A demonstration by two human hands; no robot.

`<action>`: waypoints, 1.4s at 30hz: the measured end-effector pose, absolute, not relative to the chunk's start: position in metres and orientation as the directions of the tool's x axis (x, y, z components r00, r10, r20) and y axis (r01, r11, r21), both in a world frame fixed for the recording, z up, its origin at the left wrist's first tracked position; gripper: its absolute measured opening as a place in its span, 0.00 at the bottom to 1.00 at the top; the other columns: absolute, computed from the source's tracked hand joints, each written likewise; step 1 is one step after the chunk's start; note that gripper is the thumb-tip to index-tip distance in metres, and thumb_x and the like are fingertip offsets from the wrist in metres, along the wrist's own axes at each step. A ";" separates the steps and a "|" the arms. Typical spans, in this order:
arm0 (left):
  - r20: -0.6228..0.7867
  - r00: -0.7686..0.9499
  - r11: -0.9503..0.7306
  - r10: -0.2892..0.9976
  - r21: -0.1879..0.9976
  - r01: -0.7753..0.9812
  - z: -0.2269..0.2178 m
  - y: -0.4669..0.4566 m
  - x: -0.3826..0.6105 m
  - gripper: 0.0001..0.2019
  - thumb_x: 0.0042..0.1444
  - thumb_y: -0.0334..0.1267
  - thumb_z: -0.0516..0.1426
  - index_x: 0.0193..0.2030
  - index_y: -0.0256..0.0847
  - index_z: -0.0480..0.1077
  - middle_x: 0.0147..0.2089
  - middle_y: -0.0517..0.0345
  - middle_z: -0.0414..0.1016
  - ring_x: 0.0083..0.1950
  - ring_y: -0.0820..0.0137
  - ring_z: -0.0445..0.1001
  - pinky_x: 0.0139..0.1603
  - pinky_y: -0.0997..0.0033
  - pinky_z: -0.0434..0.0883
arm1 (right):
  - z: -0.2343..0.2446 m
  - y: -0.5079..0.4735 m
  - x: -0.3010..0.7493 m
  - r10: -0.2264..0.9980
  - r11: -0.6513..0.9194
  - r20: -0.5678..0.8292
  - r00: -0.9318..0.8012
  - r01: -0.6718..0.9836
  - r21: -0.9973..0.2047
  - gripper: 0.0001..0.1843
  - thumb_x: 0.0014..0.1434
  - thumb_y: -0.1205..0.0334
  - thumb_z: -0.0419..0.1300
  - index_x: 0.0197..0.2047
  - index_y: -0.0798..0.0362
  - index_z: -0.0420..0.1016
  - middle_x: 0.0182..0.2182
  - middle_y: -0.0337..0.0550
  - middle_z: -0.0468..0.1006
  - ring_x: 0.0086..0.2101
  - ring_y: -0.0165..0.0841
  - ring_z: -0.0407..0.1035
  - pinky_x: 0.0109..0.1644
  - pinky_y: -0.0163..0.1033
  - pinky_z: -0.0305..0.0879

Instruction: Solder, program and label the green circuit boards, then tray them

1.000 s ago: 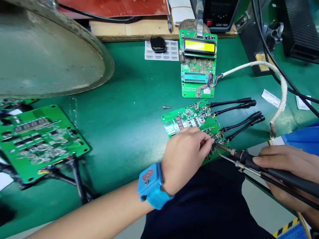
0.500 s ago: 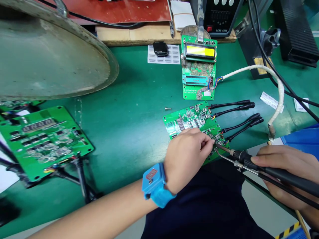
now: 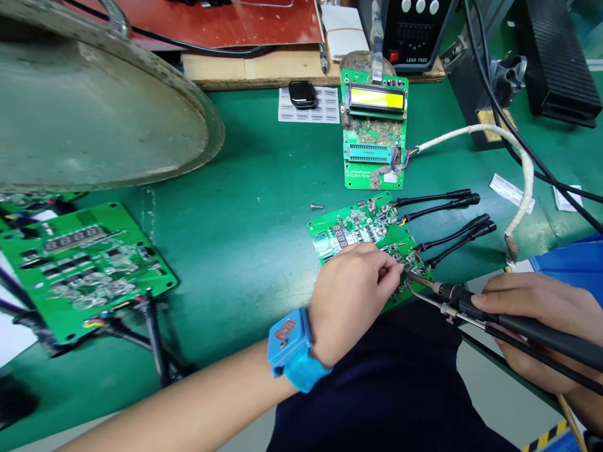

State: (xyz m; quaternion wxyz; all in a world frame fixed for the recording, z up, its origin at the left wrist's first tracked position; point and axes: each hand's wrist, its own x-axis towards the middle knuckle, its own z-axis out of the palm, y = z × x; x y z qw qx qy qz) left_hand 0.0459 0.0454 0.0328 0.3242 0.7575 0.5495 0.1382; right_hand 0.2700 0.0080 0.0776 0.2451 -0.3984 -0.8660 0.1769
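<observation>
A green circuit board [image 3: 362, 229] with black cable leads [image 3: 447, 216] lies at the near edge of the green bench. My left hand [image 3: 351, 298], with a blue wrist strap [image 3: 289, 348], rests on the board's near corner, fingers pinched together on something small I cannot make out. My right hand [image 3: 541, 320] grips a black soldering iron [image 3: 475, 307]. Its tip touches the board right beside my left fingertips.
A programmer board with a lit yellow display [image 3: 375, 129] stands behind. A second green board [image 3: 80, 267] lies at the left under a large grey lamp shade [image 3: 94, 107]. A loose screw [image 3: 317, 206], label sheets [image 3: 308, 105], a soldering station [image 3: 414, 25] and cables sit around.
The view shifted slightly. Both hands and the iron tip stay at the same spot on the board.
</observation>
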 end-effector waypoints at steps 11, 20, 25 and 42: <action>-0.152 0.371 -0.185 0.916 0.659 0.729 0.033 0.046 0.045 0.12 0.58 0.35 0.53 0.23 0.40 0.69 0.28 0.57 0.71 0.32 0.69 0.69 0.31 0.70 0.63 | 0.076 0.004 0.271 0.785 0.614 0.278 -0.554 0.635 -0.469 0.15 0.50 0.71 0.56 0.43 0.53 0.71 0.33 0.44 0.75 0.30 0.33 0.73 0.29 0.37 0.71; -0.195 0.354 -0.140 0.915 0.668 0.731 0.033 0.047 0.045 0.12 0.58 0.35 0.54 0.24 0.39 0.70 0.28 0.57 0.71 0.32 0.69 0.68 0.32 0.70 0.63 | 0.076 0.005 0.271 0.792 0.597 0.243 -0.560 0.628 -0.499 0.14 0.50 0.71 0.56 0.43 0.54 0.71 0.34 0.46 0.75 0.32 0.34 0.73 0.30 0.37 0.71; -0.180 0.354 -0.146 0.918 0.676 0.722 0.032 0.046 0.046 0.12 0.57 0.35 0.54 0.24 0.39 0.70 0.28 0.57 0.71 0.32 0.69 0.68 0.31 0.70 0.62 | 0.076 0.003 0.273 0.795 0.592 0.227 -0.563 0.639 -0.491 0.15 0.50 0.71 0.57 0.43 0.53 0.71 0.35 0.45 0.75 0.32 0.34 0.72 0.32 0.38 0.71; -0.177 0.349 -0.145 0.920 0.674 0.724 0.032 0.046 0.046 0.12 0.58 0.35 0.54 0.24 0.39 0.71 0.29 0.57 0.72 0.33 0.68 0.69 0.32 0.69 0.63 | 0.085 0.003 0.271 0.737 0.646 0.153 -0.659 0.619 -0.447 0.15 0.55 0.69 0.52 0.46 0.55 0.69 0.36 0.47 0.74 0.37 0.34 0.71 0.39 0.40 0.71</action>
